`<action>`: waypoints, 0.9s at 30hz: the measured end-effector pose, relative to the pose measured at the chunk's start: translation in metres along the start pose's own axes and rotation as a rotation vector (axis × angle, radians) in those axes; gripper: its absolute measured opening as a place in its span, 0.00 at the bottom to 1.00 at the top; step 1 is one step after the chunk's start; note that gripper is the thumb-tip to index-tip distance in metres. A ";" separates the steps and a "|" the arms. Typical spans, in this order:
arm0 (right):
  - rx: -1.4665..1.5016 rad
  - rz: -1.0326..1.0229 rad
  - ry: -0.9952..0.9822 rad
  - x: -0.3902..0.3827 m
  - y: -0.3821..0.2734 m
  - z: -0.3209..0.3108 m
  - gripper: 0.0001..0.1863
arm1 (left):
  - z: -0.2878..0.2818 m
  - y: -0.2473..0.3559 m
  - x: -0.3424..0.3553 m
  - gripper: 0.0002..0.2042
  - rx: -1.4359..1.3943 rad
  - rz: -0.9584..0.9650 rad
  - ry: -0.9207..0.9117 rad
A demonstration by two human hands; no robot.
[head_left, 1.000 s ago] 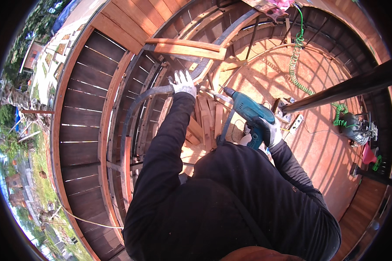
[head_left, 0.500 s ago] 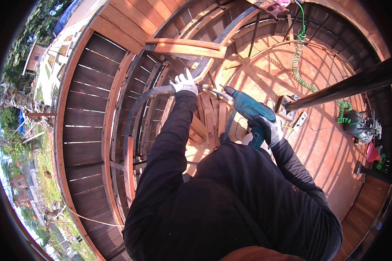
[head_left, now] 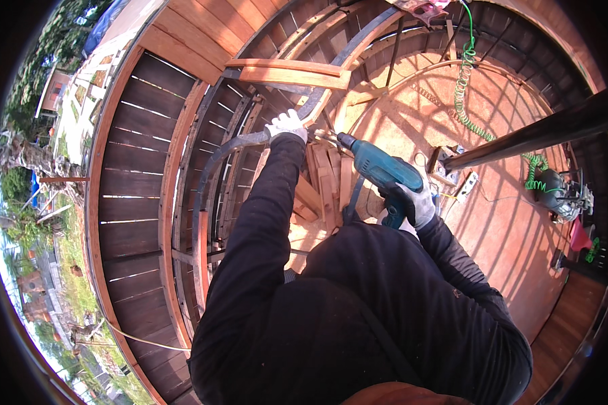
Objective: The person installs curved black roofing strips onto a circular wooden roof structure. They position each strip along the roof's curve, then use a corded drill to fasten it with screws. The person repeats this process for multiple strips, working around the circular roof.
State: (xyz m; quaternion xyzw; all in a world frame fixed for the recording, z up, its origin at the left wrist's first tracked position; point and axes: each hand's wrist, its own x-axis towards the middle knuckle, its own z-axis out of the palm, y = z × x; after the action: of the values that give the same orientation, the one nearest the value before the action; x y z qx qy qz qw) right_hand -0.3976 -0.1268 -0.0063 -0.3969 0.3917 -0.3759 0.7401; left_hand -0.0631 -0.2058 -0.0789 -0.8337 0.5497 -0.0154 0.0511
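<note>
My right hand point(head_left: 419, 204), in a white glove, grips the handle of a teal power drill point(head_left: 378, 165). The drill points up and to the left, its chuck and bit close beside a curved dark grey rail point(head_left: 234, 144). Over that rail lies my gloved left hand point(head_left: 288, 126), its fingers bent around it just left of the drill's tip. Where the bit ends is hard to make out. Two reddish wooden boards point(head_left: 290, 73) rest across the rail farther up.
Loose wood pieces point(head_left: 327, 185) lie below the rail. A dark slanting post point(head_left: 534, 131) stands at the right, near a white power strip point(head_left: 466, 187). A green coiled hose point(head_left: 461, 88) hangs beyond, and an air compressor point(head_left: 556, 192) sits at far right. Slatted walls point(head_left: 132, 172) curve around.
My left hand's raised, spread fingers have folded down onto the rail. The drill has drawn back slightly, down and to the left, with its chuck moving away from the rail.
</note>
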 end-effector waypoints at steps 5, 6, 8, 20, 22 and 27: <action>0.035 0.008 -0.003 0.003 0.005 0.006 0.32 | 0.011 0.002 0.003 0.20 0.035 -0.012 0.089; 0.031 -0.031 0.009 0.004 0.010 0.007 0.31 | 0.009 0.003 0.002 0.20 0.028 -0.016 0.090; 0.024 -0.107 0.035 0.008 0.027 0.009 0.30 | 0.004 0.005 0.000 0.19 0.013 -0.023 0.089; -0.237 -0.150 0.055 0.019 0.081 0.030 0.38 | -0.003 0.005 0.003 0.29 0.021 -0.054 -0.011; -0.265 -0.166 0.075 0.017 0.079 0.035 0.39 | -0.008 0.005 0.006 0.31 0.031 -0.046 -0.087; -0.271 -0.221 0.087 0.019 0.083 0.038 0.39 | -0.014 0.004 0.009 0.31 0.012 -0.040 -0.147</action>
State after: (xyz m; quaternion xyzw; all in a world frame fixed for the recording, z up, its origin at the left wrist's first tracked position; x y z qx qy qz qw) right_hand -0.3356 -0.0985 -0.0707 -0.5172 0.4242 -0.4156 0.6164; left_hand -0.0643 -0.2163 -0.0654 -0.8430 0.5276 0.0415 0.0963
